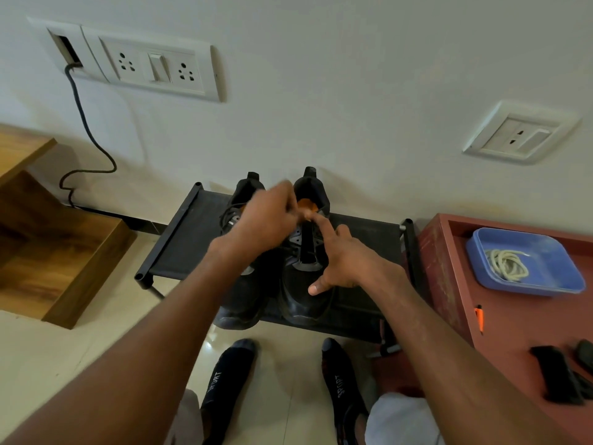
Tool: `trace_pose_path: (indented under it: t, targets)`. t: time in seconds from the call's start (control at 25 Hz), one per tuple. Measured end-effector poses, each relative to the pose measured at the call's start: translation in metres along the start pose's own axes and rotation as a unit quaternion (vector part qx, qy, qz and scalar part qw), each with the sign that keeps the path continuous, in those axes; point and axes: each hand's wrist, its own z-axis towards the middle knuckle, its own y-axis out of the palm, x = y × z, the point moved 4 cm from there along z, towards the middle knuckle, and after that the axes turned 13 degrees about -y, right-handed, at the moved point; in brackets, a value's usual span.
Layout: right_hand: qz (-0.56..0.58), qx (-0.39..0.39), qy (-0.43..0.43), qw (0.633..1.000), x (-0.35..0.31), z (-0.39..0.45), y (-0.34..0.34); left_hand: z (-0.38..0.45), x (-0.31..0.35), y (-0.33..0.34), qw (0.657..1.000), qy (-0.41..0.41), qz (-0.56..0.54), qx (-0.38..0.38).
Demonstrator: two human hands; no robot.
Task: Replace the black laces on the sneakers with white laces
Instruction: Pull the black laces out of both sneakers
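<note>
Nearest, the right hand is spread wide over the right sneaker, thumb on its toe, forefinger pointing at the tongue; it grasps nothing. Further, the left hand is blurred, fingers curled; what it pinches I cannot tell. The white laces lie in the blue tray, right.

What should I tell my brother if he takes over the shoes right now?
Left hand: fingers curled, blurred, above the shoes; it seems to pinch something, unclear what.
Right hand: open, fingers spread over the right shoe, forefinger pointing at its top.
Both shoes sit on the black rack. The right shoe's eyelets look empty; the left shoe still has black lace.
White laces lie coiled in the blue tray, untouched.
Left: finish unlacing, then thread the white laces.
</note>
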Motion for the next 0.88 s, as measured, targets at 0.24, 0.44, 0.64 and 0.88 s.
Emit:
trace_pose_path:
  t: [0.24, 0.44, 0.64, 0.88]
  targets:
    - [0.001, -0.005, 0.003, 1.0, -0.002, 0.0, 0.0, -0.004, 0.005, 0.025, 0.971, 0.039, 0.235, -0.027]
    - [0.012, -0.005, 0.007, 1.0, -0.002, 0.0, -0.001, 0.002, 0.002, -0.002, 0.999, -0.038, 0.004, 0.007]
    - [0.018, 0.009, 0.006, 1.0, -0.004, -0.001, -0.001, 0.0, -0.009, -0.004, 0.814, -0.253, -0.516, -0.085]
    - [0.01, 0.012, 0.015, 1.0, -0.004, -0.002, -0.004, 0.006, -0.011, 0.015, 0.802, -0.283, -0.52, -0.076]
